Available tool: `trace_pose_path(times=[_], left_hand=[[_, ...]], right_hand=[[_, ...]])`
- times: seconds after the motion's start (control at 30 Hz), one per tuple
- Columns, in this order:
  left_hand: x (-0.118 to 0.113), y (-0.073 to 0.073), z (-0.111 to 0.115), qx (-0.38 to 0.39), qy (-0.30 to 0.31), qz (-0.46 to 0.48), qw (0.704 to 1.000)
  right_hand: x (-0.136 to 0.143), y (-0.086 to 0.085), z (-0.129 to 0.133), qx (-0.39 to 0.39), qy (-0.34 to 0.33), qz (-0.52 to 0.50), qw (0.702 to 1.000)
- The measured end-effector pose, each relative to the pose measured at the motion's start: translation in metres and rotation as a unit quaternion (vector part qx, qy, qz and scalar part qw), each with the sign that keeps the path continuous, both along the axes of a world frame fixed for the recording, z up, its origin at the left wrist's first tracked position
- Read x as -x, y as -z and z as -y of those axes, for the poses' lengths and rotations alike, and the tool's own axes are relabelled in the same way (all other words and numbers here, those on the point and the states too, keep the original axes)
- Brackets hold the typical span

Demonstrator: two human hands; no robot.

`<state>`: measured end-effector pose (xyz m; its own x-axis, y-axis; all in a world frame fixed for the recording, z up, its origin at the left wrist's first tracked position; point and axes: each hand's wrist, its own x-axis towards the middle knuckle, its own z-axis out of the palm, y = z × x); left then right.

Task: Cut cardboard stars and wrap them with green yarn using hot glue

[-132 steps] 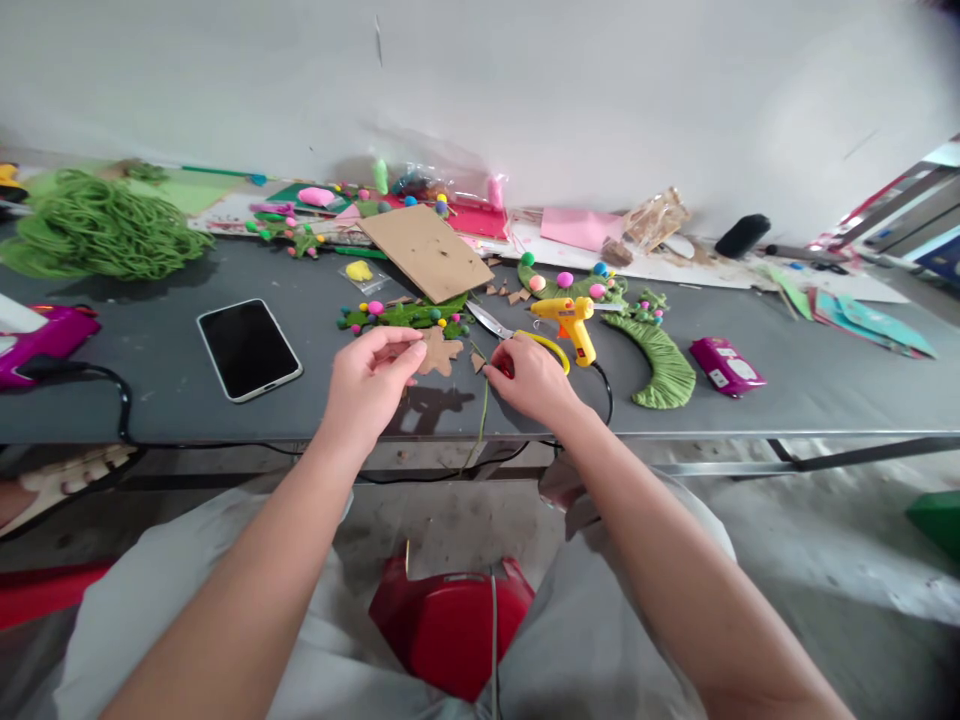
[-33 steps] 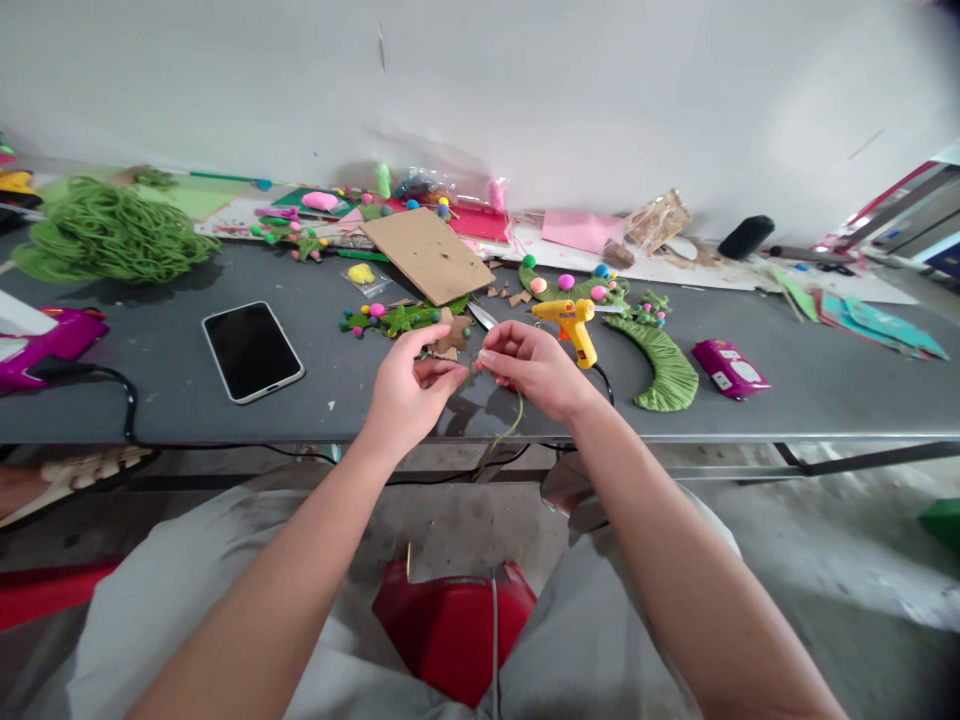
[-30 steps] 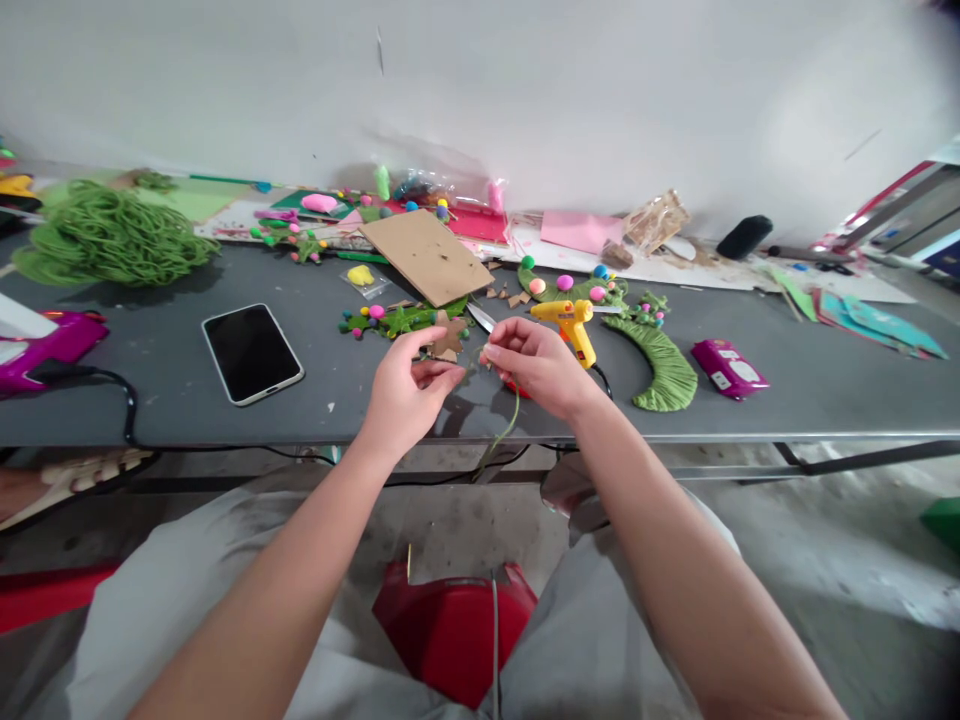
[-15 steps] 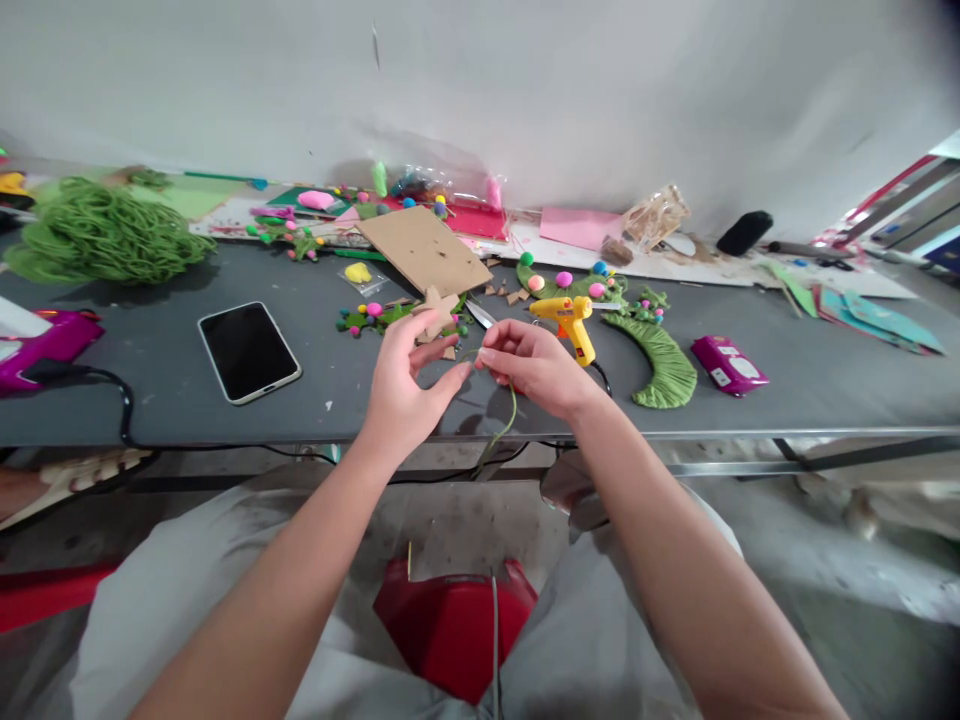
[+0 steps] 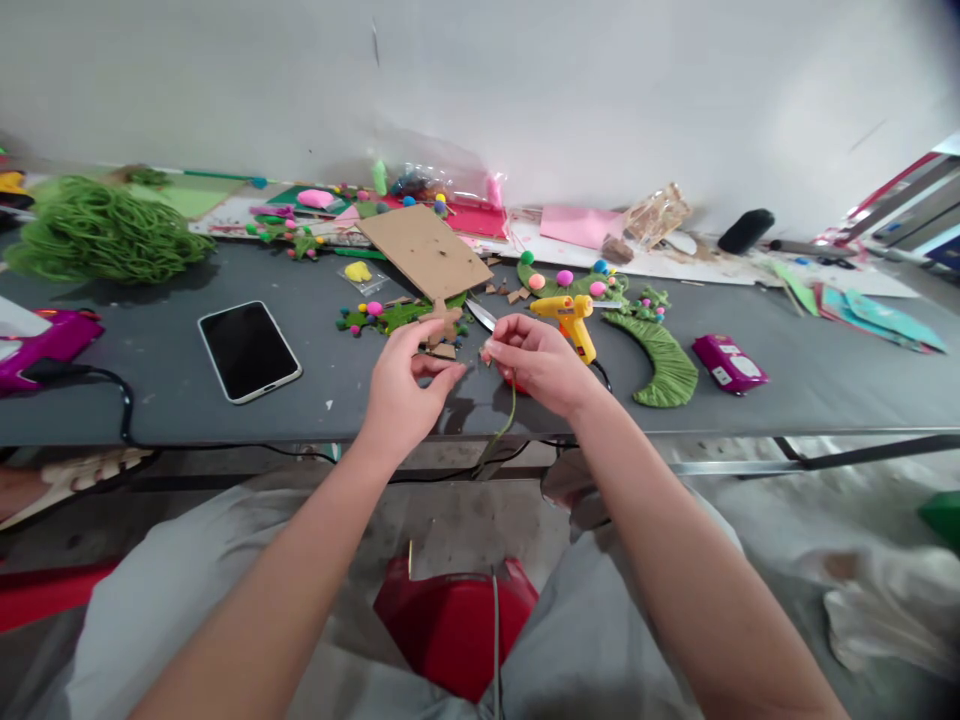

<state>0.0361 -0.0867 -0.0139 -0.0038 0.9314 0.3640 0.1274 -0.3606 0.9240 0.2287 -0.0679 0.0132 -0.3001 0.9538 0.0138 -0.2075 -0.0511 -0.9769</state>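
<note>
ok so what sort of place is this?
Looks like a craft workspace, maybe a small workshop: yellow glue gun and cardboard sheet on a long gray table, plus a heap of green yarn.

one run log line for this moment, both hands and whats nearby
left hand: at cardboard cutout, grip unclear | right hand: pinching green yarn, strand hanging | nearby: yellow glue gun, scissors partly hidden, green wrapped crescent

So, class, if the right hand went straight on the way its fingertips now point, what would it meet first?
Probably the left hand, whose thumb and fingertips face the right hand across a small gap; depth is unclear, so it might pass above or below.
</note>
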Motion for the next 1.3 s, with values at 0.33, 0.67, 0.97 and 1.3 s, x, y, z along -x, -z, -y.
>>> trace_pose_path(times=[0.33,0.67,0.97,1.3], left_hand=[[0.012,0.001,-0.008,-0.010,-0.093,-0.086,0.992],[0.008,-0.009,-0.007,-0.008,-0.099,0.006,0.995],[-0.018,-0.023,0.005,0.194,-0.010,0.276,0.941],[-0.005,-0.024,-0.003,0.213,-0.058,0.357,0.907]], right_hand=[[-0.012,-0.006,-0.005,0.008,0.103,-0.075,0.992],[-0.009,0.002,-0.004,-0.005,0.095,-0.027,0.995],[0.016,0.006,0.010,-0.088,0.047,0.054,0.994],[0.032,0.017,0.019,-0.150,0.012,0.157,0.976]])
